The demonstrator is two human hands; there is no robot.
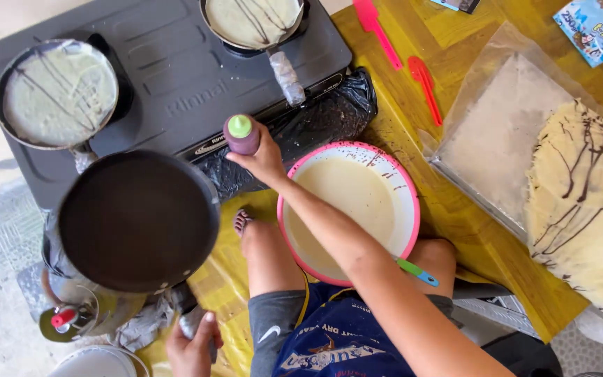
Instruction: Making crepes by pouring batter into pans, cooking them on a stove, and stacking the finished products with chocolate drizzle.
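Observation:
My right hand [265, 159] grips a purple squeeze bottle with a green cap [241, 135], held at the front edge of the grey two-burner stove [169, 77]. My left hand [191, 347] is at the bottom left, closed on the wrapped handle of a dark, empty frying pan [137, 220] held in front of the stove. Two small pans of pale batter with dark drizzled lines sit on the burners, one at the left [57, 94] and one at the top [252, 21]. A pink-rimmed bowl of batter [406, 188] lies under my right forearm.
A stack of cooked crepes with dark streaks [587, 209] rests on a plastic-covered board [497, 139] at the right. Two pink-red spatulas [378, 31] [426, 87] lie on the yellow wooden surface. A metal canister with a red cap [64, 318] stands at the bottom left.

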